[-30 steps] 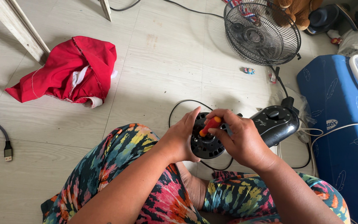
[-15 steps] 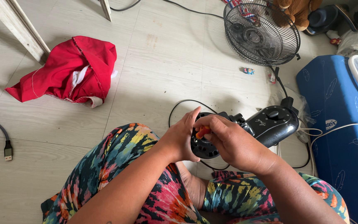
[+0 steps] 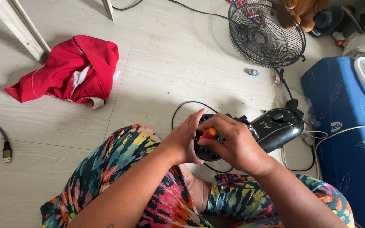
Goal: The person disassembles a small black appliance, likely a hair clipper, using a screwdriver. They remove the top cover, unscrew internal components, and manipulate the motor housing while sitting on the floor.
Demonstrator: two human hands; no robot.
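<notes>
A: What is the person holding?

B: A black fan motor (image 3: 216,141), down on the floor (image 3: 157,76) right in front of the person's knees. Its black base (image 3: 277,126) sticks out to the right.

A: What do the hands do?

B: The left hand (image 3: 184,141) wraps around the motor's left side, fingers curled on it. The right hand (image 3: 233,143) is closed tight around a screwdriver with an orange handle (image 3: 209,133), right on top of the motor.

A: What is close by?

B: A black cord (image 3: 186,105) loops behind the motor. A blue mattress (image 3: 343,126) with a small white label lies to the right.

A: And farther away?

B: A round black fan cage (image 3: 266,36) sits at the top. A tiny colourful wrapper (image 3: 253,72) lies just below it. A red cloth (image 3: 70,69) is far left.
</notes>
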